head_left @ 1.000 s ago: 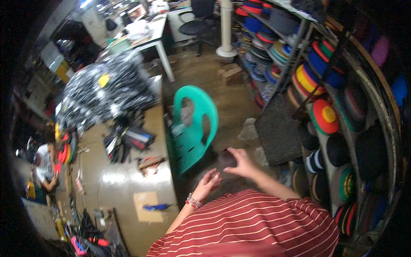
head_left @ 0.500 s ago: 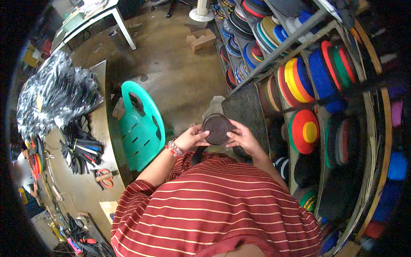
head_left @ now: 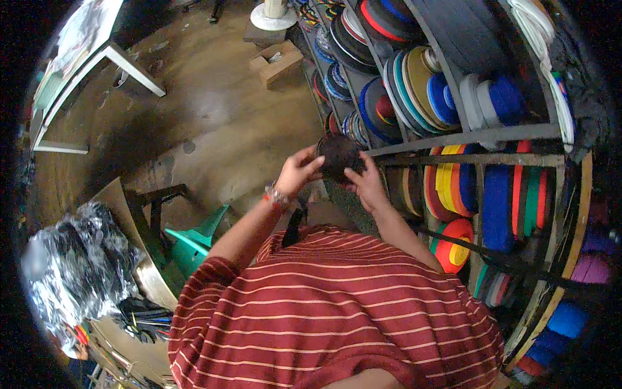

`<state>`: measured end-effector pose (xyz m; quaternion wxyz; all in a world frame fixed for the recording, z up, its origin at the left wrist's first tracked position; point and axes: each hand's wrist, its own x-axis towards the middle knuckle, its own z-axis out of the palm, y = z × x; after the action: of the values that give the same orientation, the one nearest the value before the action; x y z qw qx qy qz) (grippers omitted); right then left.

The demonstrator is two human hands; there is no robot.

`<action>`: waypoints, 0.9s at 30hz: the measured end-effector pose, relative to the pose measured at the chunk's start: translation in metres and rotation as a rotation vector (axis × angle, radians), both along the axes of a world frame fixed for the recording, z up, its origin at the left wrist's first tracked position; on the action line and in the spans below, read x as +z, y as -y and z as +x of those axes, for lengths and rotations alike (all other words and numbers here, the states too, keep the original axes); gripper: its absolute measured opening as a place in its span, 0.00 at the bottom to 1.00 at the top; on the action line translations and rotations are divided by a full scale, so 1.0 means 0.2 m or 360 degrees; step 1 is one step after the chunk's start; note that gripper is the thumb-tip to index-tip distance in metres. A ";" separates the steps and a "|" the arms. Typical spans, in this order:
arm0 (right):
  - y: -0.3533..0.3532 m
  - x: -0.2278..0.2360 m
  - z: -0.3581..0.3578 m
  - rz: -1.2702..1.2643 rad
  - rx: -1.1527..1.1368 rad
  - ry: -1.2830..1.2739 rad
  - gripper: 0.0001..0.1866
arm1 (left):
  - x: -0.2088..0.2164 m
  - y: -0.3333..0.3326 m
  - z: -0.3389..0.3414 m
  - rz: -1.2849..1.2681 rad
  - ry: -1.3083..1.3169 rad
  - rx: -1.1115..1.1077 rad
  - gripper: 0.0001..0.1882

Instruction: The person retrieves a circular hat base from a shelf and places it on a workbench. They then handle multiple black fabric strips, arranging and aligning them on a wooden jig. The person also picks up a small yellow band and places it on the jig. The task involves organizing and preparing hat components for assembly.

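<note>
In front of me, near the shelves, both hands hold up a small round dark brown roll that looks like coiled webbing. My left hand, with a beaded bracelet at the wrist, grips its left edge between thumb and fingers. At its lower right edge, my right hand closes on the same roll, thumb on the near face. Fingertips behind the roll are partly hidden.
Shelving on the right carries several coloured webbing rolls, among them a red and yellow one. A green plastic chair stands left, beside a table with a clear plastic bag. Farther off are a cardboard box and a white-legged table.
Both hands have raised the roll farther from my body and closer to the shelves, tilting it. My view has turned rightward, so the chair and left table sit lower in it.
</note>
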<state>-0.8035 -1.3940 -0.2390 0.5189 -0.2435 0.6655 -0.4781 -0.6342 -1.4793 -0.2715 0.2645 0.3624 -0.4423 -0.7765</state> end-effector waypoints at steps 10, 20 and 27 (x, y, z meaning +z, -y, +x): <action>0.45 -0.23 -0.62 0.0462 -0.0367 -0.0042 0.32 | -0.50 0.74 -0.63 -0.0105 0.0066 -0.0377 0.18; 0.86 -0.90 -1.03 0.0150 -0.0409 -0.1420 0.51 | -1.00 0.82 -0.66 -0.0243 0.0642 -0.0323 0.22; 0.74 -0.98 -1.14 0.0328 -0.0660 -0.1747 0.38 | -1.14 0.88 -0.96 -0.0412 0.0592 -0.0347 0.21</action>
<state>-1.0310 -1.5419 -0.4352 0.0159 -0.2683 0.9130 -0.3068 -0.8269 -1.6549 -0.5003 0.1376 0.4123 -0.6157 -0.6573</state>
